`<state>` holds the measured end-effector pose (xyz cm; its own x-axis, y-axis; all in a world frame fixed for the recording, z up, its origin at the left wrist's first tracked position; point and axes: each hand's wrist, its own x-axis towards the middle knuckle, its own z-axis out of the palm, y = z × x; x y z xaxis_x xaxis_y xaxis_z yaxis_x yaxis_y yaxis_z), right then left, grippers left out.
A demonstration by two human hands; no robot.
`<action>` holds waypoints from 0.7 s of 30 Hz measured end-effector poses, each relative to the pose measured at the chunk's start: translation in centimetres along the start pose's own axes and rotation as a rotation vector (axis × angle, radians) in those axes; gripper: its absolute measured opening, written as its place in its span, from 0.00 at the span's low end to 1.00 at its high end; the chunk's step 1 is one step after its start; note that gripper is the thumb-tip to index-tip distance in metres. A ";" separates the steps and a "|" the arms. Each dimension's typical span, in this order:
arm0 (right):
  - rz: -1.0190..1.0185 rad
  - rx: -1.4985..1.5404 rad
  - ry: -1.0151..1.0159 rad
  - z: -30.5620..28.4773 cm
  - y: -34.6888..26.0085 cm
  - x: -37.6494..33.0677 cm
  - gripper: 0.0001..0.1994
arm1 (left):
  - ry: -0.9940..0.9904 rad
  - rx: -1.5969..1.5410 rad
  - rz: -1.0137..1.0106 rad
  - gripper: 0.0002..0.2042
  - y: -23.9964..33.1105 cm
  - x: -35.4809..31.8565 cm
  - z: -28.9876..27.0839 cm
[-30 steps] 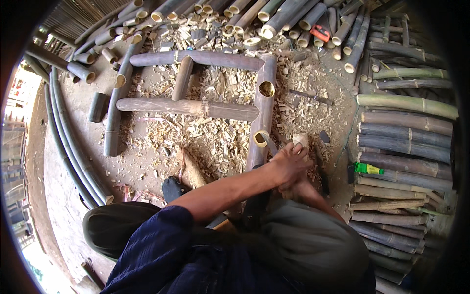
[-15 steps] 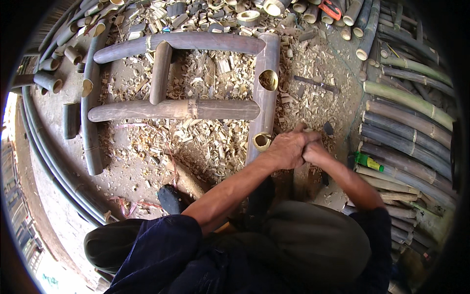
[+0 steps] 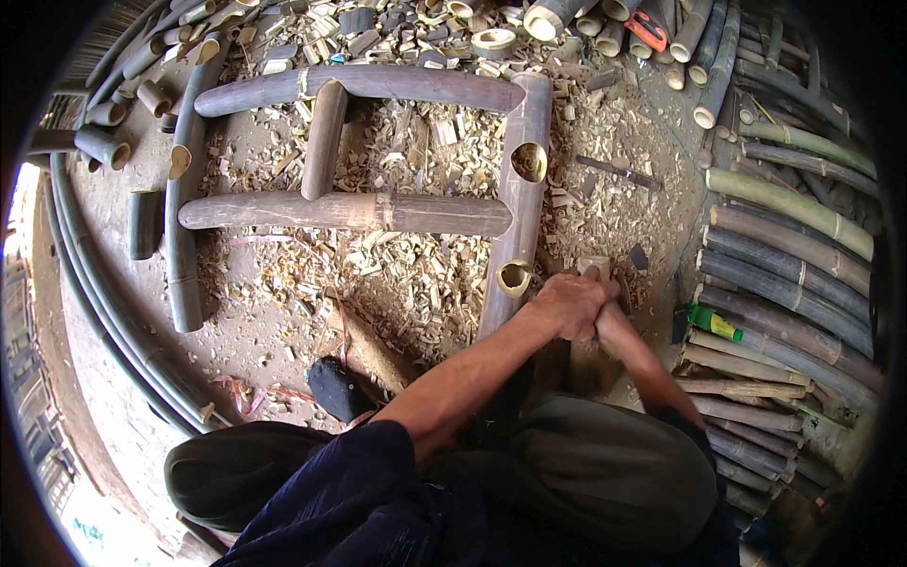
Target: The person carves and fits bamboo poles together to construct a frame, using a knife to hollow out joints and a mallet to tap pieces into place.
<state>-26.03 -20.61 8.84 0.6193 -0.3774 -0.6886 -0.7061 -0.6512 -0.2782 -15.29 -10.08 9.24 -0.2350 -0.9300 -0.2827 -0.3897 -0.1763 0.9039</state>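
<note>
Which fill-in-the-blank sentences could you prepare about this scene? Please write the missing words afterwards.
1. The frame's right-hand upright shows a total of ____ round holes.
2. The left grip is just to the ____ of the lower hole.
3. The small object beside the stacked poles is mainly yellow and ____.

Missing words: two; right; green.

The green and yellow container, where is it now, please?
In the head view, the container lies right of the right hand, by stacked bamboo poles.

Stacked bamboo lengths [image 3: 789,279] at right, green-and-yellow item [image 3: 715,323], orange handle [image 3: 653,40], dark poles [image 3: 106,312] at left
</note>
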 end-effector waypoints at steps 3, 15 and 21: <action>-0.018 0.151 0.013 1.8 1.5 0.5 0.20 | 0.202 -0.089 0.079 0.37 -1.4 -1.2 -0.2; -0.719 -0.775 -0.013 -3.9 -4.7 5.9 0.11 | 1.254 -0.238 -0.018 0.48 -2.5 -0.2 3.8; -0.597 -0.388 -0.070 -3.3 -0.7 2.5 0.14 | 0.925 -0.327 -0.031 0.49 0.2 -1.5 4.0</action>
<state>-22.91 -23.24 9.52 0.8292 0.1513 -0.5381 -0.0725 -0.9254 -0.3720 -18.58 -7.39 8.58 0.6162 -0.7844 -0.0706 -0.0855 -0.1557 0.9841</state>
